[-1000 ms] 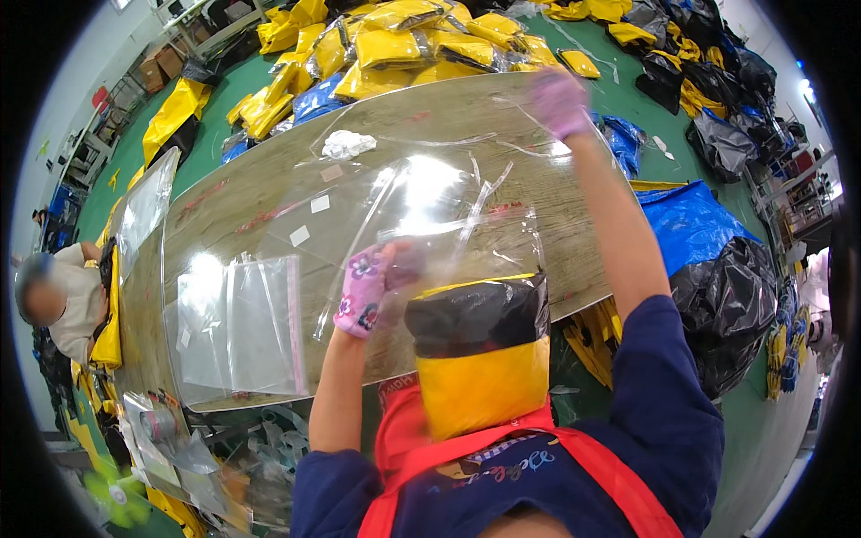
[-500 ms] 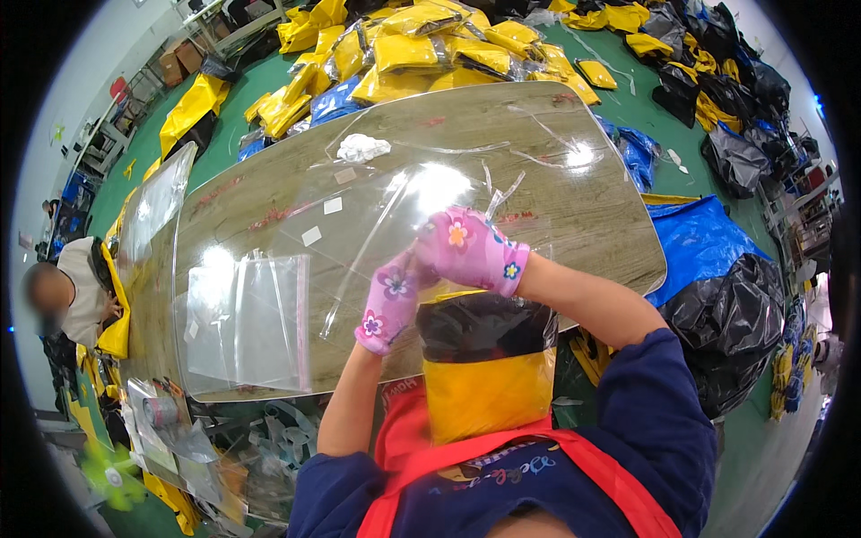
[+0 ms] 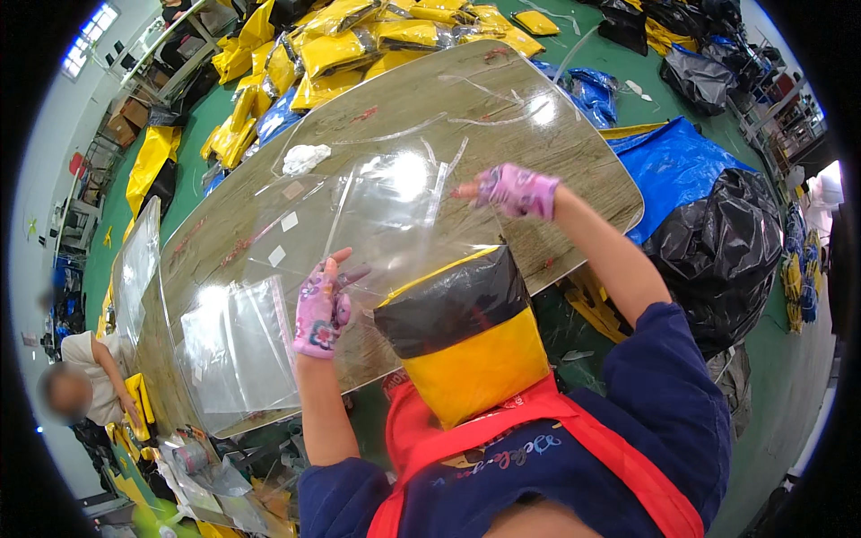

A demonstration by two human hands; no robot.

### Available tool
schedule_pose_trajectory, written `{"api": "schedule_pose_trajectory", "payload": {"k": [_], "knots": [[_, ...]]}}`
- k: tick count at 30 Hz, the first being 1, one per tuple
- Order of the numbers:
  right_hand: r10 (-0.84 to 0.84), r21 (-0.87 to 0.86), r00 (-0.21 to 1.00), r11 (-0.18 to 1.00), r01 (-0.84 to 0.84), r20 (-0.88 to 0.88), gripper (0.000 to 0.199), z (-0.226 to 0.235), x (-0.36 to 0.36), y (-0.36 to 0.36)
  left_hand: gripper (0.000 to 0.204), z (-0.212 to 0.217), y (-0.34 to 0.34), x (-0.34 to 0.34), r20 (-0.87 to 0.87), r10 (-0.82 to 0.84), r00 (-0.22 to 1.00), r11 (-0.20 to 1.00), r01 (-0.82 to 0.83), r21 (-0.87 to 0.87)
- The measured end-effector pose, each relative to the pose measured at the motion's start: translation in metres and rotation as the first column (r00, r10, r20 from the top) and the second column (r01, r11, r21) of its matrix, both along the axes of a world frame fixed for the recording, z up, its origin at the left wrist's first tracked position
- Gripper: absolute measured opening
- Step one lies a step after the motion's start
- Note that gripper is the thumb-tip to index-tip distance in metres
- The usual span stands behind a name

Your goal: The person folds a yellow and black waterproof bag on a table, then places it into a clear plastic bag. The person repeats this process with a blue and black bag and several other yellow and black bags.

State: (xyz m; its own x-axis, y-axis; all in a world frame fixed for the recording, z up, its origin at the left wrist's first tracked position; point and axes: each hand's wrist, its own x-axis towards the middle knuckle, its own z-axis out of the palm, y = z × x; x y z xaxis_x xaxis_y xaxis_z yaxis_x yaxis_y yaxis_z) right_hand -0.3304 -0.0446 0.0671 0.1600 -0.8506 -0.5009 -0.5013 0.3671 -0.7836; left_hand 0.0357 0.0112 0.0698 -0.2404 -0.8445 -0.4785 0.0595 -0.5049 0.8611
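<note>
My left hand (image 3: 323, 305), in a pink flowered fingerless glove, is raised over the table with its fingers apart, holding nothing. On the right, my gloved right hand (image 3: 516, 190) hovers over the tabletop near a thin clear strip (image 3: 457, 157). Motion smears its fingers, so their grip is unclear. Against my body at the table's near edge leans a folded yellow and black package (image 3: 471, 345) in clear plastic wrap. Neither hand touches it. Clear plastic bags (image 3: 381, 211) lie flat between and beyond my hands.
More clear bags (image 3: 238, 350) lie at the left of the wood-grain table (image 3: 547, 125), with a crumpled white wad (image 3: 306, 160) farther back. A pile of yellow packages (image 3: 359, 49) covers the floor beyond. A large black bag (image 3: 717, 255) stands right; a person (image 3: 94, 377) works at left.
My hands were together above the package and have parted, the left one moving left and the right one right. The package has tilted. The whole view has turned somewhat.
</note>
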Motion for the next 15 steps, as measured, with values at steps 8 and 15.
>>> {"api": "schedule_pose_trajectory", "payload": {"k": [8, 15], "knots": [[0.163, -0.204, 0.811, 0.977, -0.055, 0.563, 0.026, 0.005, -0.011, 0.126, 0.014, -0.034, 0.066, 0.008, -0.46, -0.043, 0.887, 0.962, -0.088, -0.259], [0.311, -0.499, 0.768, 0.613, -0.613, -0.56, 0.023, -0.003, -0.034, 0.181, 0.048, 0.0, 0.062, 0.015, 0.978, -0.122, 0.167, 0.283, 0.951, -0.127]]}}
